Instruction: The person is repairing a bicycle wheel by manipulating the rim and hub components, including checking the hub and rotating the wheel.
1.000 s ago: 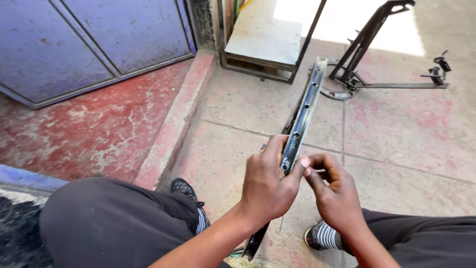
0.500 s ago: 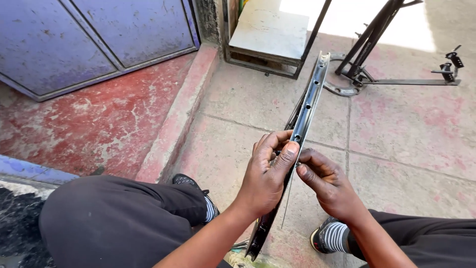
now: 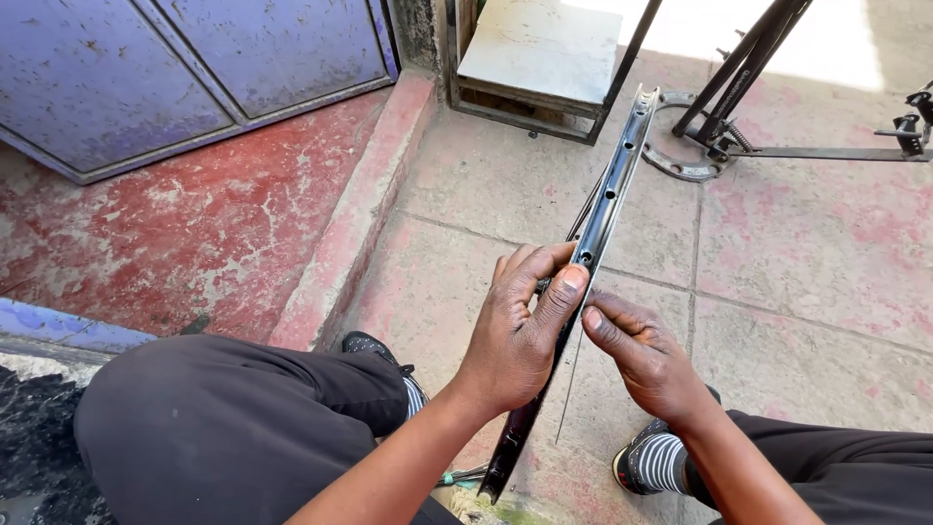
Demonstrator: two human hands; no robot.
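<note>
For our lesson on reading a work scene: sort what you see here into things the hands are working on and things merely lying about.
In hand:
wheel rim, seen edge-on, gripped by the left hand
thin spoke, beside the right hand, whose fingertips meet the rim

Lying about:
metal stand
grey slab in a frame
blue metal door

Middle stretch of dark wheel rim point(image 3: 610, 194) covered by left hand point(image 3: 515, 335) — grip contact underneath not visible. Lower end lost behind forearm and knee. Thin spoke point(image 3: 567, 389) top end hidden behind right hand point(image 3: 646, 355); whatever sits at those fingertips too small to tell. Black stand point(image 3: 739, 83) cut off by top edge, clamp part point(image 3: 914, 117) by right edge. Grey step point(image 3: 544, 49) cropped at top.
</note>
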